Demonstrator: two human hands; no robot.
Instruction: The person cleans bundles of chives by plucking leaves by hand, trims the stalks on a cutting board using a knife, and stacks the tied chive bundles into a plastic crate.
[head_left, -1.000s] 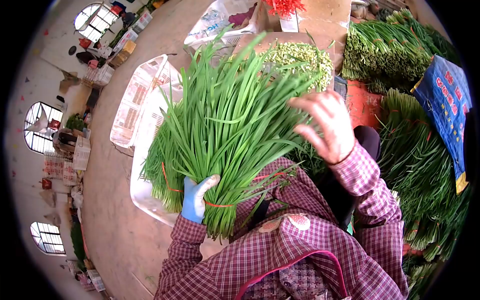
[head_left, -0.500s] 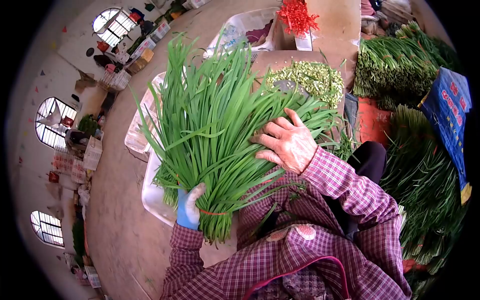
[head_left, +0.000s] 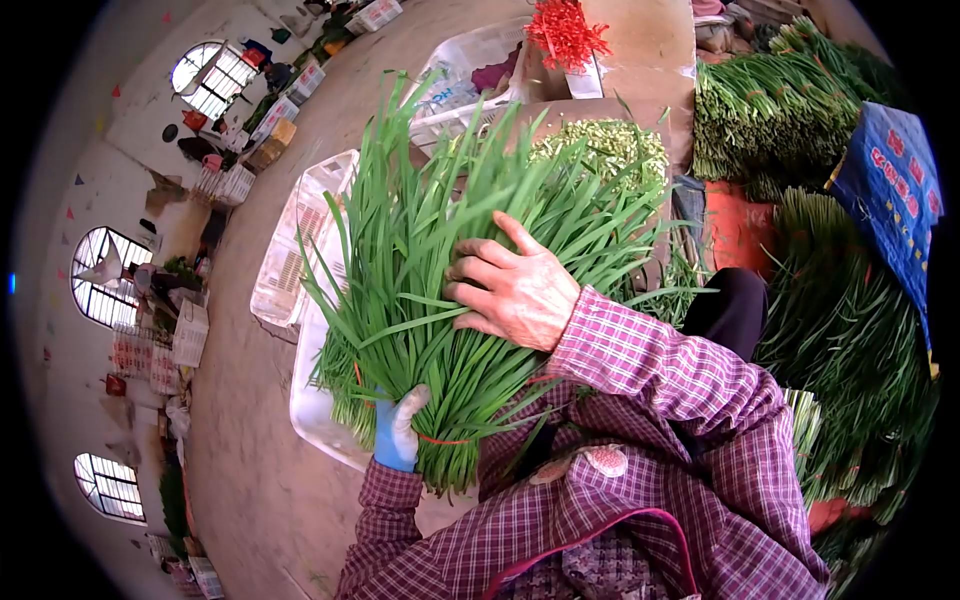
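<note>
A large bunch of long green leafy stalks (head_left: 410,320) fans out in front of me, with a red band (head_left: 442,440) round its lower end. My left hand (head_left: 398,432), in a blue and white glove, is wrapped round the bunch beside that band. Bare, my right hand (head_left: 515,290) lies on the leaves higher up, its fingers apart and partly among them. Behind the bunch, more banded stalks (head_left: 350,412) rest in a white crate (head_left: 312,400).
Chopped stalk pieces (head_left: 625,150) lie on a board beyond the leaves. Red strips (head_left: 567,32) hang at the top. White baskets (head_left: 285,262) stand to the left. At right are piled green bundles (head_left: 840,340) and a blue sack (head_left: 890,190). People are far off at upper left.
My right hand came down from the right onto the leaves, then moved left across them. The leaves on the right have shifted. My left hand has kept hold of the bunch.
</note>
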